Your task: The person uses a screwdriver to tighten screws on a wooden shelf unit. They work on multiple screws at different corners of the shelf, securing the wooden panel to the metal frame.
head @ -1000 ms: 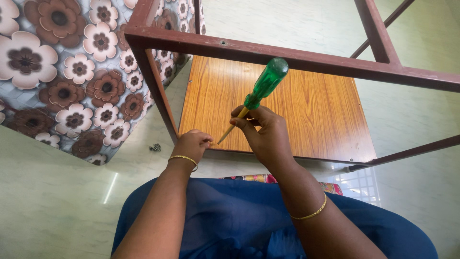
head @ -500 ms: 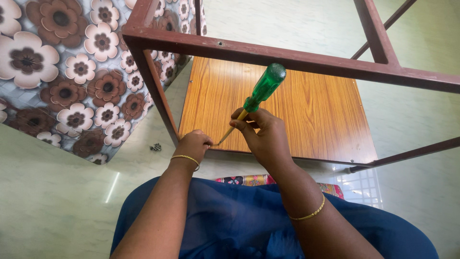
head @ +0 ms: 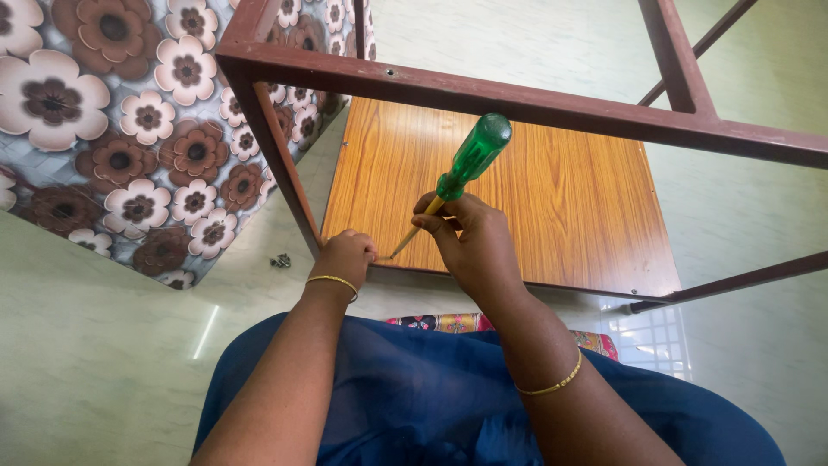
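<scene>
The right hand is gripping a green screwdriver, its tip meeting the wooden board's near edge. The left hand is resting there, its grip curled closed beside the tip.

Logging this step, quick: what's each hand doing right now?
Left hand: closed, fingers curled at the wooden panel edge; contents hidden.
Right hand: closed on the green-handled screwdriver.

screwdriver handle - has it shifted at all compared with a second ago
Barely. The green screwdriver handle sits in nearly the same spot just under the brown frame bar, gripped by the right hand; any tilt change is too slight to call.
</scene>
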